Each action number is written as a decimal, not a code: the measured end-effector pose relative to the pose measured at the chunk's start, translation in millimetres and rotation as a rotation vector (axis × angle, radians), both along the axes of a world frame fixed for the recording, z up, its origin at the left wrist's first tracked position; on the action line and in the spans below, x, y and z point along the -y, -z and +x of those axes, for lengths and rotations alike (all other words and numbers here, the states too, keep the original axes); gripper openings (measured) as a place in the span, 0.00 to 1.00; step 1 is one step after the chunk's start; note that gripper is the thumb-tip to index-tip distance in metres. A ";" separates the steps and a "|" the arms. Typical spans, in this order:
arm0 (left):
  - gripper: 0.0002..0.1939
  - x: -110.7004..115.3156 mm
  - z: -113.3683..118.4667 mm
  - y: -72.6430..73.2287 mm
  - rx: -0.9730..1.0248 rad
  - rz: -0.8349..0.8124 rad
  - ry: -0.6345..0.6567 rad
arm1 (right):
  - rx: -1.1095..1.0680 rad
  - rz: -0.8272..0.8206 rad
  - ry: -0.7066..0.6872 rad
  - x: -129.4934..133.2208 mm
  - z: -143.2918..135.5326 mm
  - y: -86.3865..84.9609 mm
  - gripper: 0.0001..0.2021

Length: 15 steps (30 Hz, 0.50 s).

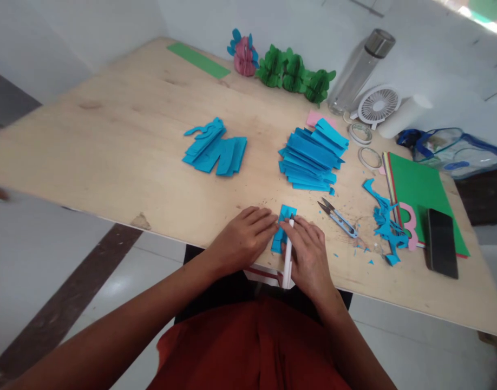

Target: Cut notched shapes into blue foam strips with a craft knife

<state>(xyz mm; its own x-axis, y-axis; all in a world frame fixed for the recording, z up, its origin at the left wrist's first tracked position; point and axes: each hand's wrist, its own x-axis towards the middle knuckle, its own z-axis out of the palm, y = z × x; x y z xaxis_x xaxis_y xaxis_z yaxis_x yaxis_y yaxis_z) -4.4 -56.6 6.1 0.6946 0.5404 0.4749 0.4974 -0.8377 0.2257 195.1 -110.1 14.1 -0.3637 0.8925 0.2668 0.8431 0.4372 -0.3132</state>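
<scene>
A small strip of blue paper (pixel 276 245) lies near the table's front edge, partly covered by my hands. My right hand (pixel 312 253) is closed around a white pen (pixel 288 261), its dark tip on or just over the strip's upper part. Flat on the table, my left hand (pixel 248 235) has its fingers stretched out and its fingertips at the strip's left edge. To the right lie thread snips (pixel 338 218) with pale blue handles. Beyond my hands is a fanned pile of blue paper strips (pixel 311 157).
More folded blue pieces (pixel 216 149) lie left of centre. Green paper figures (pixel 293 70), a pink one (pixel 245 57), a bottle (pixel 360 73) and a small fan (pixel 378 105) line the back. Rightward are tape rolls (pixel 369 158), blue scraps (pixel 388 225), a green sheet (pixel 419 184) and a phone (pixel 441 242).
</scene>
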 end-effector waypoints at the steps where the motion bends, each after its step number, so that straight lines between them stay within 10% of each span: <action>1: 0.13 0.9 0.2 0.0 -0.021 0.011 -0.005 | -0.001 0.004 0.001 0.0 -0.2 0.2 0.26; 15: 0.13 4.6 1.6 -5.3 -0.073 0.048 -0.050 | 0.009 0.051 0.008 -0.2 -1.4 3.2 0.23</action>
